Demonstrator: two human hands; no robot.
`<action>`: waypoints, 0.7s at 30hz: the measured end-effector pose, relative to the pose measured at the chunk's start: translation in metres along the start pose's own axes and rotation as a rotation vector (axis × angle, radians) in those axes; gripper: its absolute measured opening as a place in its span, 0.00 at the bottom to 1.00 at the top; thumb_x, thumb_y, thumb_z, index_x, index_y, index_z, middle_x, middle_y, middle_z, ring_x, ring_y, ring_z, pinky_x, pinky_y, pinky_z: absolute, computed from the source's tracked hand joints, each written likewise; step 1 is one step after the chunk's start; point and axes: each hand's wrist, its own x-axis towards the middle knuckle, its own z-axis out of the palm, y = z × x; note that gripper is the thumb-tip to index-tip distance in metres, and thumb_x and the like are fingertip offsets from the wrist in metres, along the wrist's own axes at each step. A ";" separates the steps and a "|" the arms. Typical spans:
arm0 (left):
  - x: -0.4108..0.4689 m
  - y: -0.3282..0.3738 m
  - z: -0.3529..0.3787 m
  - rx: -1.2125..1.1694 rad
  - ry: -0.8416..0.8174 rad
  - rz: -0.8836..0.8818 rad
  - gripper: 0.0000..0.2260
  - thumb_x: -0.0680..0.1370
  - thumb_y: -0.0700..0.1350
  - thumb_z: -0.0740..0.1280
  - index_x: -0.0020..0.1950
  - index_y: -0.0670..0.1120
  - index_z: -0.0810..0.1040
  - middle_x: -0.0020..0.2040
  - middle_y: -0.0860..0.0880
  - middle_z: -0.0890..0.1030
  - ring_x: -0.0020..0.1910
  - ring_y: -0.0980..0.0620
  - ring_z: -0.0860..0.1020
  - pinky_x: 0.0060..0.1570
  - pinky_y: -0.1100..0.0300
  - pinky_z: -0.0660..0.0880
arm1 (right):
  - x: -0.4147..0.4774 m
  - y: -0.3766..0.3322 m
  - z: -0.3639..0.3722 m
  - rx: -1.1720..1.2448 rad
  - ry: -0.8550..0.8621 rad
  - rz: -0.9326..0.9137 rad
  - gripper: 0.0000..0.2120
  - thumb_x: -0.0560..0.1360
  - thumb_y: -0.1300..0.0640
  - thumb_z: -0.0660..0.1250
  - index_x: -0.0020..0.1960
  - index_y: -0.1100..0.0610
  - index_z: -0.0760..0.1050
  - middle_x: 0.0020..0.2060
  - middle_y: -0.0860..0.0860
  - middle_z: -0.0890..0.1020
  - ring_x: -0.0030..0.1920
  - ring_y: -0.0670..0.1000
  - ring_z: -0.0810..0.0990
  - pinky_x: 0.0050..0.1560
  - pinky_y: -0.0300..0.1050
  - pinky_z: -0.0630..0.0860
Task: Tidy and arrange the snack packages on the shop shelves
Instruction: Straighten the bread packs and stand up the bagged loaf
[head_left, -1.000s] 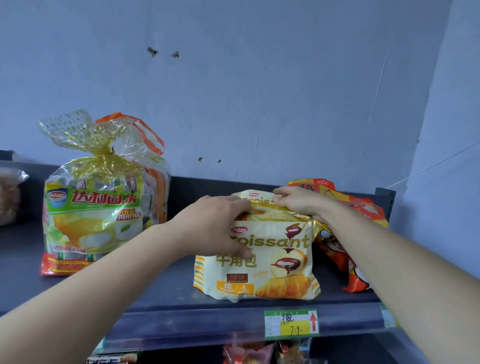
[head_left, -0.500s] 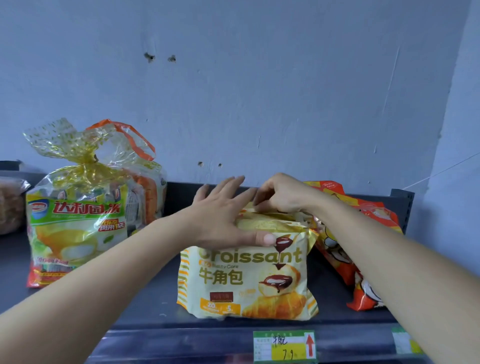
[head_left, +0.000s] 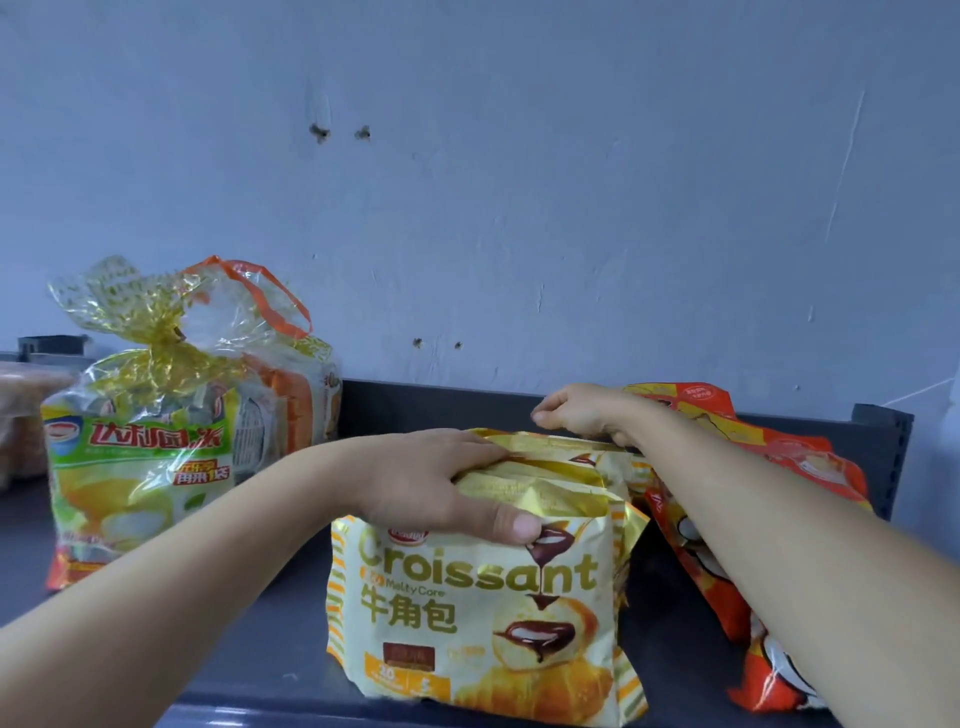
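The dark shelf (head_left: 249, 649) runs from a raised back lip (head_left: 415, 405) under the pale wall (head_left: 519, 208) to a front edge at the bottom of the view. A dark upright post (head_left: 883, 441) closes its right end.

The front croissant pack (head_left: 467, 597) stands upright at the front edge, about midway along the visible shelf. More packs of the same gold-topped kind (head_left: 545, 452) are stacked close behind it. A strip of bare shelf lies between this stack and the back lip.

To the left, a wide stretch of bare shelf separates the stack from a green-labelled bag (head_left: 140, 467) tied at the top with gold film. That bag stands nearer the left end, with a clear orange-handled bag (head_left: 291, 395) pressed against its rear side. At the far left edge of the view sits a blurred brownish package (head_left: 21, 415).

To the right there is little room. Orange packages (head_left: 779, 467) lean just beside the stack and fill the shelf as far as the right end post and the front right corner.

The left hand (head_left: 431, 483) grips the top of the front croissant pack. Its fingers lie over the gold seal and its thumb (head_left: 514, 527) presses the printed face. The right hand (head_left: 587, 415) is farther back, above the top seal of the rearmost pack and near the back lip. Its fingers are curled, but it is not clear whether they pinch the seal. The right forearm crosses in front of the orange packages.
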 end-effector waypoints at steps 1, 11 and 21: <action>0.000 0.000 0.000 -0.008 0.001 -0.001 0.45 0.63 0.71 0.57 0.78 0.56 0.54 0.77 0.60 0.56 0.75 0.59 0.56 0.70 0.61 0.52 | 0.005 0.001 0.003 -0.033 -0.052 0.016 0.18 0.80 0.51 0.62 0.68 0.53 0.72 0.68 0.51 0.73 0.66 0.53 0.72 0.64 0.46 0.70; 0.006 -0.001 0.000 -0.047 0.017 0.002 0.43 0.63 0.70 0.58 0.77 0.59 0.55 0.75 0.63 0.58 0.73 0.62 0.56 0.65 0.66 0.51 | 0.073 0.016 0.029 -0.453 -0.398 0.035 0.19 0.77 0.49 0.64 0.65 0.58 0.74 0.61 0.52 0.78 0.59 0.53 0.78 0.59 0.50 0.77; 0.008 -0.004 0.002 -0.032 0.024 0.013 0.43 0.64 0.71 0.58 0.77 0.59 0.54 0.76 0.62 0.57 0.74 0.61 0.54 0.68 0.63 0.49 | 0.076 0.021 0.027 -0.592 -0.268 0.088 0.07 0.78 0.59 0.62 0.48 0.60 0.77 0.42 0.49 0.78 0.40 0.48 0.77 0.39 0.40 0.73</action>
